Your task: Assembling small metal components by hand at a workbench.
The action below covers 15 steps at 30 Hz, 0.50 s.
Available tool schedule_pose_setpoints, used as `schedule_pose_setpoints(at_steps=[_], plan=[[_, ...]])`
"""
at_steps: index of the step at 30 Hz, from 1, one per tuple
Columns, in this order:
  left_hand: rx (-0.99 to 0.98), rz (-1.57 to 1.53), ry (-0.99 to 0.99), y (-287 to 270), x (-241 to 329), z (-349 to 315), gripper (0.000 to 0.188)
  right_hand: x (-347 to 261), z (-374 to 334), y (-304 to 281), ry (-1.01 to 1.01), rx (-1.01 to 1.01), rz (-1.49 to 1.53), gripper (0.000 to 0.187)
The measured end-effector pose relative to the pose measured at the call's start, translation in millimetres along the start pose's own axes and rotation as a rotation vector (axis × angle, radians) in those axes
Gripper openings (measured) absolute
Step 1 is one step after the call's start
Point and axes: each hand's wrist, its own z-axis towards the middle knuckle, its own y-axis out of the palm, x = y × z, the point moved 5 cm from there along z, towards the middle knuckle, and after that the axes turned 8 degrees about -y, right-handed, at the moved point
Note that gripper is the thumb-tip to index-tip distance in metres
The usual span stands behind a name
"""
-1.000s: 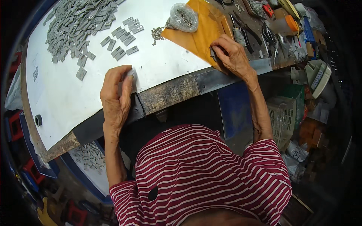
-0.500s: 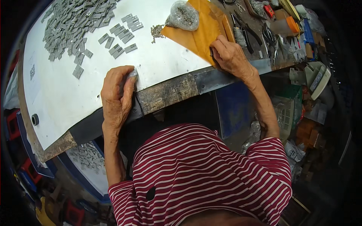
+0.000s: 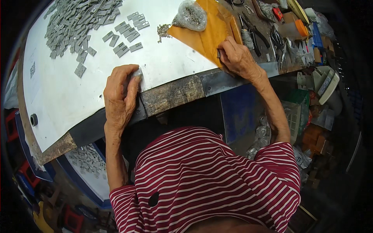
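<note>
My left hand (image 3: 119, 93) rests at the table's front edge. Its fingers curl round a small pale, shiny piece (image 3: 137, 73), mostly hidden. Over the corner of an orange-yellow paper sheet (image 3: 210, 33), my right hand (image 3: 239, 58) pinches a small dark piece (image 3: 218, 53) between thumb and fingers. Beyond my left hand lie several small flat grey metal pieces (image 3: 136, 47) in short rows. A large heap of similar grey pieces (image 3: 79, 23) covers the far left. Tiny brassy parts (image 3: 163, 32) lie loose beside the paper, and a clear plastic bag (image 3: 191, 15) of them sits on it.
Pliers (image 3: 257, 33), cutters and other tools crowd the right end of the bench. A dark ring (image 3: 33, 119) lies at the left edge of the white worktop (image 3: 74, 112). Below on the left stands a blue-rimmed tray (image 3: 79, 180) with more grey pieces.
The view has shifted slightly. Both hands keep nearly the same places and grips; the dark piece in my right hand shows a little more plainly.
</note>
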Motion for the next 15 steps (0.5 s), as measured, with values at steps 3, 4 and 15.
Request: schedule_pose_setpoints(at_steps=[3,4,15], plan=[[0.002,-0.004,-0.005,0.2,0.1,0.0,0.018,-0.6,0.5,-0.7,-0.014,-0.003,0.01,0.013],[0.004,-0.004,-0.006,0.2,-0.2,-0.1,0.018,-1.2,0.6,-2.5,0.001,0.009,0.022,0.013],[0.011,-0.048,-0.047,-1.7,-4.1,-1.3,0.019,3.0,8.1,-5.4,0.789,0.103,1.168,0.012]])
